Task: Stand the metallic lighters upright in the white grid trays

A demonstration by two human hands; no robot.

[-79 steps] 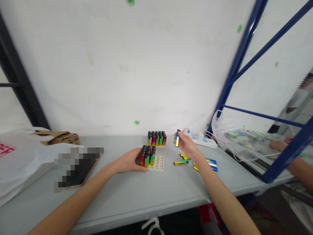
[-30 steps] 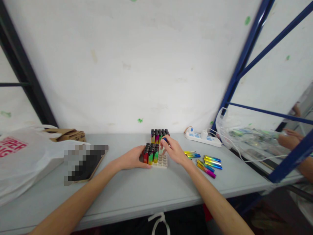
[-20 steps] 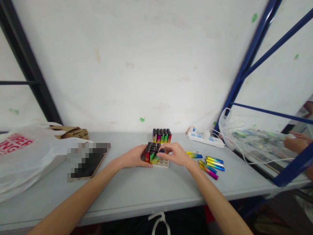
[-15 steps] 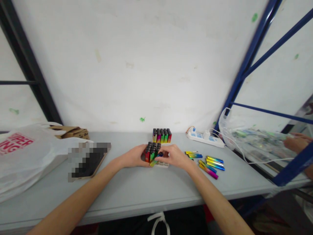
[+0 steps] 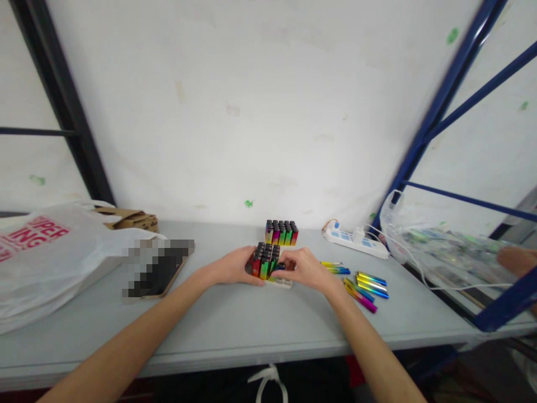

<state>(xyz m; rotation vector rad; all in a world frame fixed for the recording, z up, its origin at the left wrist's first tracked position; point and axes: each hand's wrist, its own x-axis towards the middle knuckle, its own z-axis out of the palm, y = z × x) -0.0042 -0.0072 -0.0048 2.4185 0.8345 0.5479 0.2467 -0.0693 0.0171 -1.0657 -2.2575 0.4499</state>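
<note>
Several black-topped, bright-coloured lighters [image 5: 263, 267] stand upright and close together in a pale tray [image 5: 285, 283] in the middle of the table. My left hand [image 5: 235, 267] curls round the left side of the tray and its lighters, thumb at the front. Between the thumb and fingers of my right hand [image 5: 305, 270], one lighter [image 5: 278, 271] is pinched at the right of the group; its lower end is partly hidden. Behind both hands stands another block of upright lighters [image 5: 282, 233]. Shiny yellow, blue and pink lighter-shaped pieces [image 5: 371, 285] lie loose to the right.
A white power strip [image 5: 356, 242] with cables lies at the back right. On the left are a phone [image 5: 163, 271], a white plastic bag [image 5: 62, 263] and folded cardboard [image 5: 134, 219]. Blue rack posts [image 5: 440, 106] and another person's hand [image 5: 518, 260] are at the right.
The lighter in my right hand has gone from slanting across the front of the group to more upright at its right side. My left hand keeps its hold; the camera view has shifted slightly.
</note>
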